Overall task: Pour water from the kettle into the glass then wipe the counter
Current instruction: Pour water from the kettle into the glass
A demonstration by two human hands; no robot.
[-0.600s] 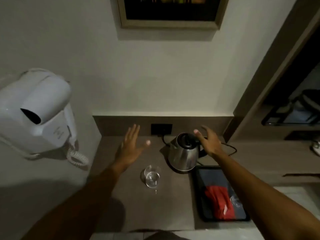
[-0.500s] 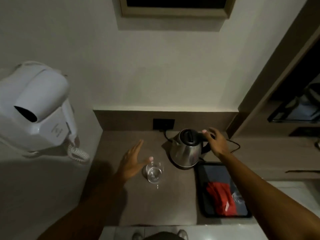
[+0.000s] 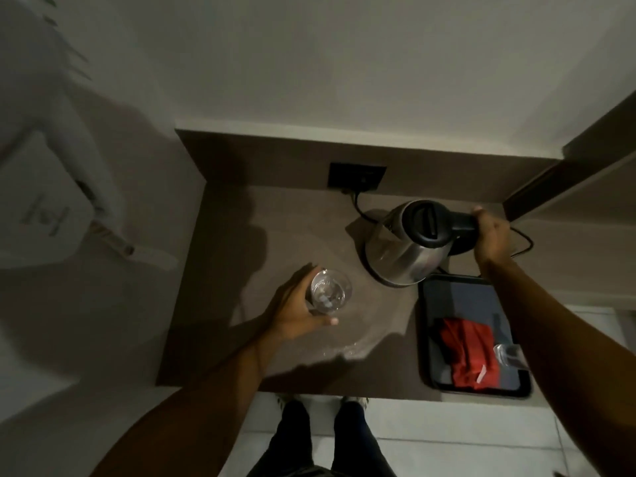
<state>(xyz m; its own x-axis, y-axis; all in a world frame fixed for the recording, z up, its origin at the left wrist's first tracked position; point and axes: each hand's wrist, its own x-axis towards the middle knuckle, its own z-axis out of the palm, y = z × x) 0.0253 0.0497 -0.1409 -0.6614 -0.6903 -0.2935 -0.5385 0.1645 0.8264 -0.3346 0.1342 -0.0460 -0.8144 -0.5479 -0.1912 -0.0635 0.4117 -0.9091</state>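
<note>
Left hand (image 3: 292, 313) now wraps glass (image 3: 328, 294); right hand (image 3: 490, 235) apparently grips kettle (image 3: 409, 246) handle.

Both bare arms are stretched forward over the counter (image 3: 213, 339). The left hand (image 3: 296, 313) is held near the front left part of the counter, and its fingers (image 3: 303, 275) and thumb are curled around the glass (image 3: 328, 295). The right hand (image 3: 490, 235) is reached farther, toward the back right corner, and is closed around the black handle of the kettle (image 3: 406, 249). Two legs in dark trousers are seen below the front edge.
</note>
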